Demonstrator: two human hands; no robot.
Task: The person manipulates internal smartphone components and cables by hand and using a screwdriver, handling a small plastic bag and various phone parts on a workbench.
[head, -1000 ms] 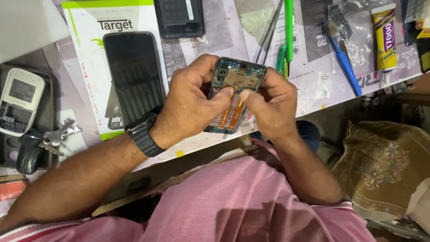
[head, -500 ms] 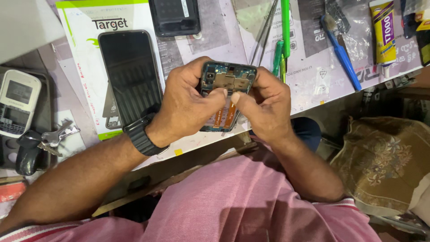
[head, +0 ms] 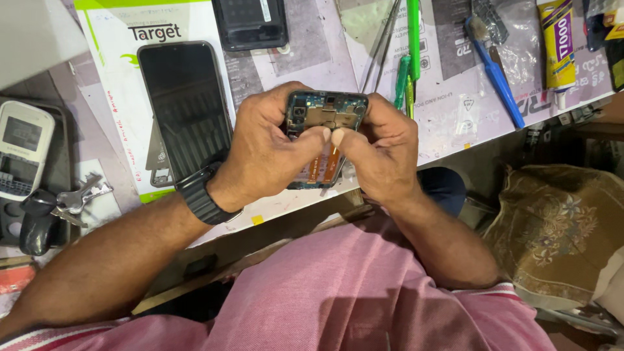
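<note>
Left hand (head: pixel 266 146) and right hand (head: pixel 383 149) grip opened phone (head: pixel 325 114).

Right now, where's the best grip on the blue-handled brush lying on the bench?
Take the blue-handled brush by its long plastic handle near the middle, from above. It lies flat and slanted, bristles at the far end, with bare bench either side of the handle for fingertips.
</note>
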